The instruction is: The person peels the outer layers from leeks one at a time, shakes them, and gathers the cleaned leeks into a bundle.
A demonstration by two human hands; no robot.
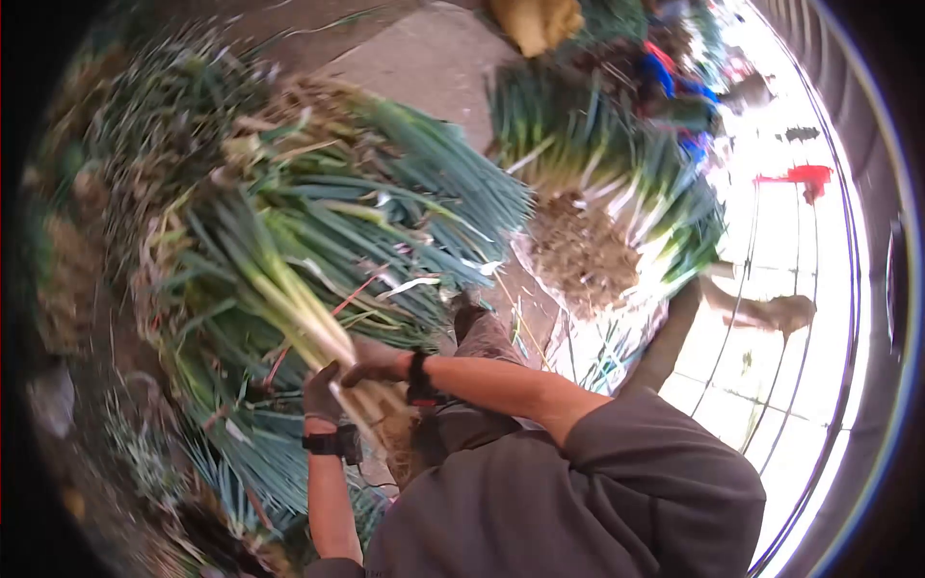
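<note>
A bunch of green onions point(289, 303) slants across my lap, its leaves up and to the left, its pale stems and roots near my body. Around the pale stems are the gloved fingers of my left hand point(322, 393). My right hand point(374, 362), gloved too, is closed on the same bunch just above and to the right. Beneath and beyond the bunch lies a large heap of green onions point(356, 226), with red ties among the leaves.
More onions point(578, 125) stand in an arc at the upper right, around brown soil or roots point(583, 246). A yellow object point(540, 24) lies at the top. Dry leaves point(164, 125) are heaped at left. A wire mesh point(771, 318) runs along the right.
</note>
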